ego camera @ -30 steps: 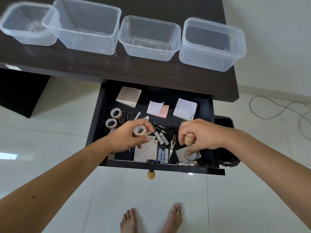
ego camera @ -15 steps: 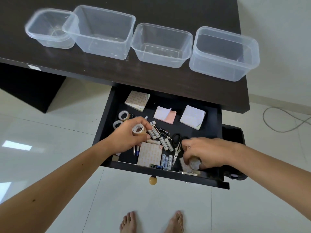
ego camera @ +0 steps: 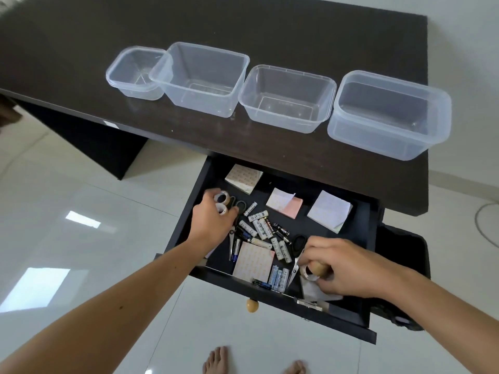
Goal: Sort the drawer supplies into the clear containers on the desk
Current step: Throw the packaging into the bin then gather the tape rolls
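Note:
The black drawer [ego camera: 186, 209] is pulled out under the dark desk [ego camera: 243, 28]. It holds sticky-note pads [ego camera: 244, 178], batteries [ego camera: 260, 225], scissors [ego camera: 297, 255] and tape rolls. My left hand [ego camera: 213, 220] is at the drawer's far left, its fingers closed around small tape rolls [ego camera: 222, 203]. My right hand [ego camera: 337, 268] is at the drawer's near right corner, gripping a tape roll [ego camera: 307, 273] and a tan wooden-looking knob [ego camera: 318, 268]. Several empty clear containers stand in a row on the desk, from a small one [ego camera: 135, 71] to a large one [ego camera: 388, 114].
A wooden drawer knob [ego camera: 252, 305] sticks out at the drawer's front. A black bin [ego camera: 405, 279] stands right of the drawer. A grey cable [ego camera: 483, 225] lies on the white tile floor. My bare feet [ego camera: 218, 360] are below the drawer.
My left hand, holding a tape roll, moved to the drawer's far left onto more rolls. My right hand dipped into the near right corner and now grips a tape roll beside the knob.

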`<state>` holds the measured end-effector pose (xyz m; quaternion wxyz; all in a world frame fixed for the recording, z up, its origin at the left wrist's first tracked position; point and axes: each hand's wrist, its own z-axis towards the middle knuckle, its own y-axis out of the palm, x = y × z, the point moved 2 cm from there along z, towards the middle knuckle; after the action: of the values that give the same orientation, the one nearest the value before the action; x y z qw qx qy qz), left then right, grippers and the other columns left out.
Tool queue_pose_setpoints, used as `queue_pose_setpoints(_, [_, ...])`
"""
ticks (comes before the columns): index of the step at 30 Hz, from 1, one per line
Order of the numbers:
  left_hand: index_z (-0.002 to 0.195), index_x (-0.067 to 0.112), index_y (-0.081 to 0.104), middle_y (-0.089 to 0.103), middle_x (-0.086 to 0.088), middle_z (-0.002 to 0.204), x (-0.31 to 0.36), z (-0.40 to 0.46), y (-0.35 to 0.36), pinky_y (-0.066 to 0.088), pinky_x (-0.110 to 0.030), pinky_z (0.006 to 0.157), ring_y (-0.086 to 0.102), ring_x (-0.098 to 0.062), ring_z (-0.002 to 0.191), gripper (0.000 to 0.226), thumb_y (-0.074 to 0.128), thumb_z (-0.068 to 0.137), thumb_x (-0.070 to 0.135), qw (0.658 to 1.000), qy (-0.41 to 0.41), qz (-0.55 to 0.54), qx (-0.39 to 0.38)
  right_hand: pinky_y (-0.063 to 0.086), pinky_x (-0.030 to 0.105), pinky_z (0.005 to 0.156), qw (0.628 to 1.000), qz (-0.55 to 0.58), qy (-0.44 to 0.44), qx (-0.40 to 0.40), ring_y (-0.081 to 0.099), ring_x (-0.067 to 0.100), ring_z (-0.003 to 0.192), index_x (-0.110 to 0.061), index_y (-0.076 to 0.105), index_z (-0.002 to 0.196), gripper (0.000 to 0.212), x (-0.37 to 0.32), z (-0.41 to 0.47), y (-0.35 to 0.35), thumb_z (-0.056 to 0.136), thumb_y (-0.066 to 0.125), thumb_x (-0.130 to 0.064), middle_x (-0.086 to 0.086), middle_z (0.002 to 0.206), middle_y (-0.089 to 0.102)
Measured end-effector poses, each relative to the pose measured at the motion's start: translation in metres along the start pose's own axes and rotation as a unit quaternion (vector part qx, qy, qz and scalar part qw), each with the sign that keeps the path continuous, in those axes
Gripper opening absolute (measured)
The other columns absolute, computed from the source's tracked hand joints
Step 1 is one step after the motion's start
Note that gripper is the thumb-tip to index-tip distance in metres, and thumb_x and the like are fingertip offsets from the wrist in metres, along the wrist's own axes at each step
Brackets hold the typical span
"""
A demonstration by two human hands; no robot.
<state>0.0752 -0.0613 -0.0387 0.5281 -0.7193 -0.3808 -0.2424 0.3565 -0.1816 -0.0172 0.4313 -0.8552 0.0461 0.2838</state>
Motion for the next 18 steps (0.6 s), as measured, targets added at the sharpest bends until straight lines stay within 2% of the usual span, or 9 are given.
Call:
queue_pose_setpoints(3, [0.137, 0.014, 0.059, 0.066, 0.01, 0.09, 0.0035, -0.0008, 0.0027, 0.046, -0.01, 0.057, 0.066, -0.002, 0.074, 0.045, 0.074, 0.096, 0.025, 0.999, -0.017, 0.016, 0.03, 0.056, 0.028, 0.08, 0.999, 0.036, -0.012, 0.015, 0.062, 0.001, 0.101, -0.04, 0.068, 0.125, 0.05, 0.0006, -0.0014, -0.0041, 0.082, 0.066, -0.016, -0.023, 0.119, 0.053])
queue_pose_setpoints(6, [0.135, 0.014, 0.061, 0.066, 0.009, 0.085, 0.0046, 0.0005, 0.0057, 0.048, -0.015, 0.057, 0.067, -0.005, 0.071, 0.042, 0.072, 0.096, 0.025, 0.998, -0.029, 0.032, 0.048, 0.054, 0.023, 0.081, 0.998, 0.055, -0.026, 0.024, 0.062, 0.0, 0.101, -0.038, 0.068, 0.127, 0.049, 0.0014, -0.0025, -0.0047, 0.085, 0.068, -0.013, -0.024, 0.119, 0.053])
queue_pose_setpoints(9, [0.14, 0.018, 0.057, 0.069, 0.006, 0.095, 0.0038, 0.0019, 0.0079, 0.051, -0.022, 0.07, 0.068, -0.011, 0.081, 0.048, 0.073, 0.095, 0.026, 0.997, -0.026, 0.045, 0.058, 0.058, 0.033, 0.08, 0.997, 0.057, -0.038, 0.02, 0.061, 0.0, 0.101, -0.039, 0.066, 0.129, 0.049, 0.0026, -0.0031, -0.0025, 0.087, 0.068, -0.015, -0.026, 0.119, 0.051])
queue_pose_setpoints(12, [0.151, 0.022, 0.048, 0.071, 0.0, 0.113, 0.0049, 0.002, 0.009, 0.048, -0.022, 0.083, 0.061, -0.01, 0.09, 0.062, 0.074, 0.096, 0.027, 0.997, -0.004, 0.047, 0.064, 0.06, 0.041, 0.076, 0.998, 0.05, -0.045, 0.017, 0.06, 0.0, 0.103, -0.042, 0.063, 0.132, 0.05, 0.0032, -0.0034, -0.0013, 0.088, 0.068, -0.018, -0.026, 0.12, 0.049])
queue_pose_setpoints(15, [0.153, 0.018, 0.047, 0.072, 0.0, 0.113, 0.0073, 0.003, 0.0092, 0.045, -0.018, 0.078, 0.055, -0.003, 0.081, 0.062, 0.071, 0.098, 0.033, 0.995, 0.0, 0.072, 0.071, 0.06, 0.04, 0.073, 0.998, 0.044, -0.048, 0.015, 0.06, 0.001, 0.099, -0.049, 0.059, 0.136, 0.055, 0.0027, -0.0032, -0.0019, 0.091, 0.069, -0.02, -0.023, 0.117, 0.049])
queue_pose_setpoints(18, [0.144, 0.017, 0.056, 0.069, 0.008, 0.095, 0.0052, 0.0055, 0.0104, 0.046, -0.016, 0.067, 0.062, -0.007, 0.08, 0.053, 0.071, 0.097, 0.037, 0.994, -0.005, 0.078, 0.075, 0.06, 0.039, 0.074, 0.997, 0.046, -0.058, 0.012, 0.061, 0.002, 0.098, -0.053, 0.06, 0.134, 0.053, 0.0022, -0.003, -0.0013, 0.092, 0.07, -0.023, -0.023, 0.116, 0.048])
